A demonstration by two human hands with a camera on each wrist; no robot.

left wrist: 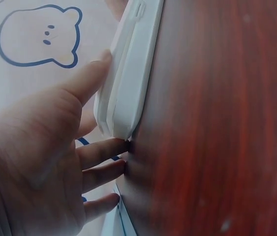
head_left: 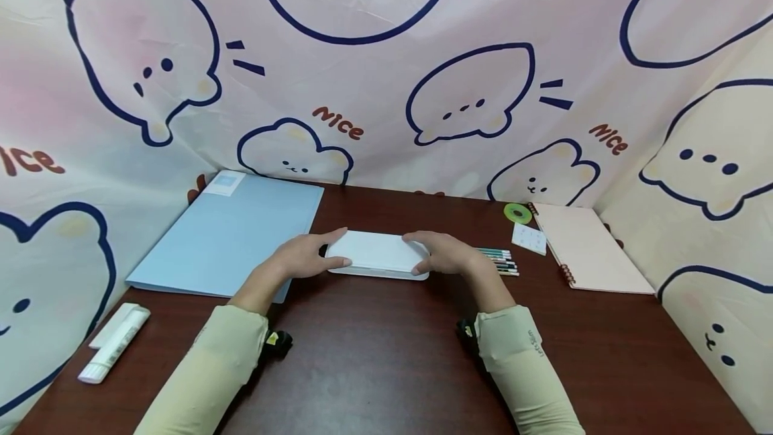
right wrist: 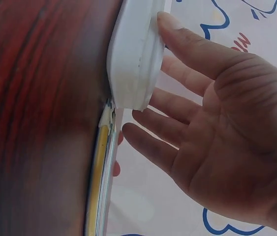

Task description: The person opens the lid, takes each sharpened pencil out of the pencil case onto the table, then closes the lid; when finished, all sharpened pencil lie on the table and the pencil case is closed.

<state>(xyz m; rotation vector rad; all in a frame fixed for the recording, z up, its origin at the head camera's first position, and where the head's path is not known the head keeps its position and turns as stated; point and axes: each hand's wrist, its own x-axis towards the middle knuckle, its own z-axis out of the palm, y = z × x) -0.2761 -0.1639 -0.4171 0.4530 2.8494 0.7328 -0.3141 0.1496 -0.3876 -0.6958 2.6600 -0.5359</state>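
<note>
A white pencil case (head_left: 377,254) lies flat on the dark table, its long side toward me. My left hand (head_left: 304,255) grips its left end, thumb on the near edge and a finger at the back. In the left wrist view, the left hand's thumb (left wrist: 99,73) presses the lid side, and a narrow gap runs between lid and base. At the other end, my right hand (head_left: 443,252) holds the case between thumb and fingers. Pencils (head_left: 500,260) lie just right of the case, partly behind the right hand; a yellow pencil (right wrist: 99,157) shows in the right wrist view.
A blue folder (head_left: 241,227) lies at the left, partly under the left forearm. A white glue stick (head_left: 115,344) lies beside a white block (head_left: 111,327) at front left. A spiral notebook (head_left: 594,247), a green tape roll (head_left: 517,213) and a small white card (head_left: 529,239) lie at the right.
</note>
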